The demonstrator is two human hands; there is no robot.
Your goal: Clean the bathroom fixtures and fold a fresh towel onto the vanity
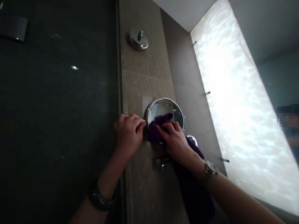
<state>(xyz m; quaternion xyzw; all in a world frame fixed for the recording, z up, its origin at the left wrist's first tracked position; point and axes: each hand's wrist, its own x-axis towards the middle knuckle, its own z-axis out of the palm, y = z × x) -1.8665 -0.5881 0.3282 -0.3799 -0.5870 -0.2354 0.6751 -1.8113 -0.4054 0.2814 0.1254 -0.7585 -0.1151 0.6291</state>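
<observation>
Round mirror on the tiled wall, purple cloth pressed against its lower half. Right hand, fingers together, flat on the cloth; left hand at 9 o'clock of the rim, fingers curled against it. Best to brace the rim firmly, wipe in small overlapping circles, keep pressure light on the arm joint at 6 o'clock. Chrome knob at 12, lit panel at 3.

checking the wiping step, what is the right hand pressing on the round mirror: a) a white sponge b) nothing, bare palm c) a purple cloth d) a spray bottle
c: the right hand presses a purple cloth onto the round mirror, while the left hand holds its rim.
</observation>
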